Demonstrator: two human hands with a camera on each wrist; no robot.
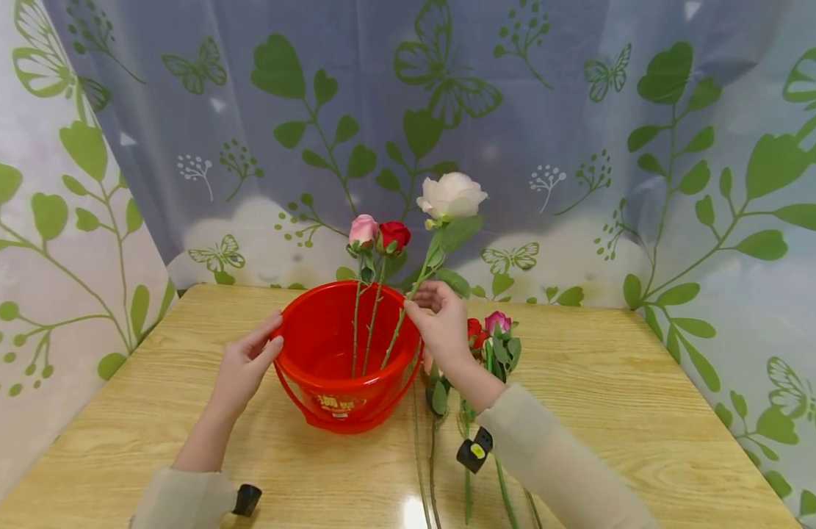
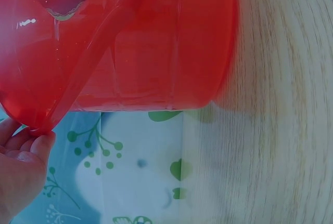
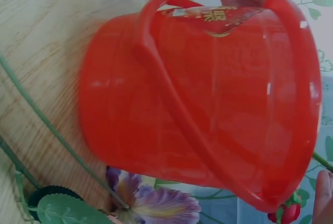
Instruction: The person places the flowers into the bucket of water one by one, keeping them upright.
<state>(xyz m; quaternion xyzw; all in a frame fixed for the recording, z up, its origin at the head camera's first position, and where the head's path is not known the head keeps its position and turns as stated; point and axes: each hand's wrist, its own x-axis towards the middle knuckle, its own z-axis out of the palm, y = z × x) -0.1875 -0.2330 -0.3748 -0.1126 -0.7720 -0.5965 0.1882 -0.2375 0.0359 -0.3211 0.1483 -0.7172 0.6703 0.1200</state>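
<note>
A red plastic bucket (image 1: pixel 338 402) stands on the table, its handle hanging down the near side. My left hand (image 1: pixel 242 371) grips the left part of its rim; the left wrist view shows fingertips at the rim beside the handle joint. Above the right part of the rim, my right hand (image 1: pixel 441 323) pinches the stem of a white rose (image 1: pixel 452 195). That stem slants down into the bucket. A pink rose (image 1: pixel 363 230) and a red rose (image 1: pixel 394 237) lean inside the bucket with their heads above the rim.
Right of the bucket, several more flowers lie on the wooden table (image 1: pixel 612 382), among them a magenta rose (image 1: pixel 497 322). A purple and yellow flower (image 3: pixel 166 203) shows by the bucket in the right wrist view. Behind hangs a curtain (image 1: pixel 394 95) printed with leaves and butterflies.
</note>
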